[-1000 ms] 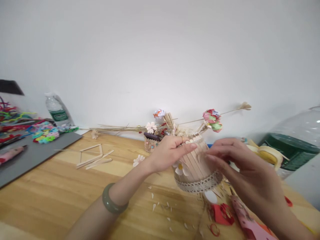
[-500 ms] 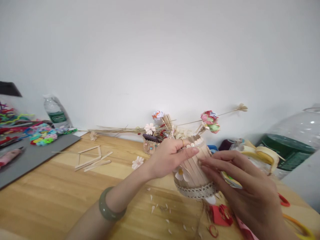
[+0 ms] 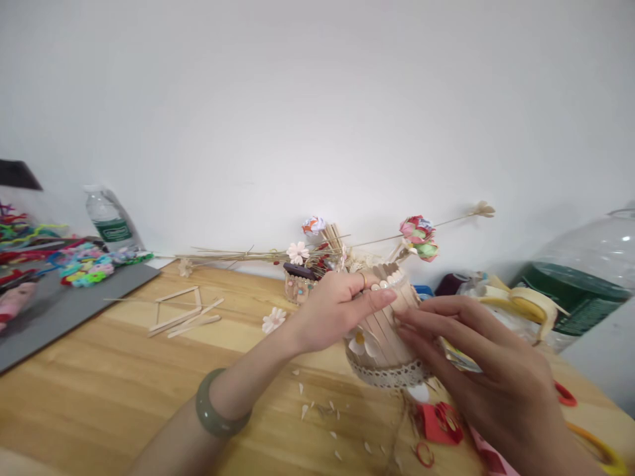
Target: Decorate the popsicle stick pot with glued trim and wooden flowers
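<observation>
A tilted craft-stick pot [image 3: 389, 337] is held just above the table, with a lace band [image 3: 384, 375] round its lower edge and a white flower with a yellow centre [image 3: 364, 342] on its side. My left hand [image 3: 342, 304] grips it by the rim, thumb outside and the fingers partly hidden inside or behind. Against the pot's right side, the fingertips of my right hand [image 3: 476, 357] are pinched together. Anything small between them is too hidden to make out.
Petal scraps [image 3: 304, 411] and red pieces [image 3: 441, 423] lie below the pot. Behind stand a smaller stick pot [image 3: 296, 289] and paper flowers [image 3: 417, 231]. Loose sticks [image 3: 186, 317] lie left, a banana peel [image 3: 533, 307] and large bottle [image 3: 570, 291] right, and orange-handled scissors [image 3: 595, 446] at front right.
Both hands stay almost still on the pot, with the right fingertips pressed at the same spot. The view has shifted very slightly.
</observation>
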`<action>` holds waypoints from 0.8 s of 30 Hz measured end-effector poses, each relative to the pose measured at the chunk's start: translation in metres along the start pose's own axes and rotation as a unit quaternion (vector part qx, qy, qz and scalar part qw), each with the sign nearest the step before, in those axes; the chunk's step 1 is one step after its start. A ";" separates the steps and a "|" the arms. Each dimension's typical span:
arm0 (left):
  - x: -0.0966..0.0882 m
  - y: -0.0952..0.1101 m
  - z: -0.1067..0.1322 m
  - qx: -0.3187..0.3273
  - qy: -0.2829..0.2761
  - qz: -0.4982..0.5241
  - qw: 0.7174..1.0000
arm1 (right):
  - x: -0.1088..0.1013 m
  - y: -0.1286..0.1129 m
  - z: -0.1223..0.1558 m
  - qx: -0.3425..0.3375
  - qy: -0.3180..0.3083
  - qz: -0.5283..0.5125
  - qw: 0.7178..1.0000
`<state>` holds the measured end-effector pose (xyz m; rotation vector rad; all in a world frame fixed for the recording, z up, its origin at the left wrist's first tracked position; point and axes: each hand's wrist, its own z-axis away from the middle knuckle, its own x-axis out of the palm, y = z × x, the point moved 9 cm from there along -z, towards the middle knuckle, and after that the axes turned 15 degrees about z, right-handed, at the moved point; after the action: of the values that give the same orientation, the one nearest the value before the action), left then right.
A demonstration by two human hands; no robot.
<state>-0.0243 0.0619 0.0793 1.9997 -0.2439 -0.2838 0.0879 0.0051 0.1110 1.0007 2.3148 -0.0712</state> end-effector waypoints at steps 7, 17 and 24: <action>0.000 -0.004 0.000 -0.017 -0.001 0.028 0.999 | 0.000 0.001 0.000 0.002 -0.009 -0.008 1.000; 0.000 -0.003 0.000 -0.012 -0.002 0.007 1.000 | -0.003 -0.001 -0.004 -0.004 -0.021 -0.008 1.000; -0.001 -0.001 0.000 0.004 0.002 -0.008 1.000 | 0.001 -0.003 -0.002 0.001 -0.027 -0.015 1.000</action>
<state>-0.0252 0.0628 0.0787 2.0113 -0.2283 -0.2893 0.0844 0.0038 0.1113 0.9535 2.2807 -0.1122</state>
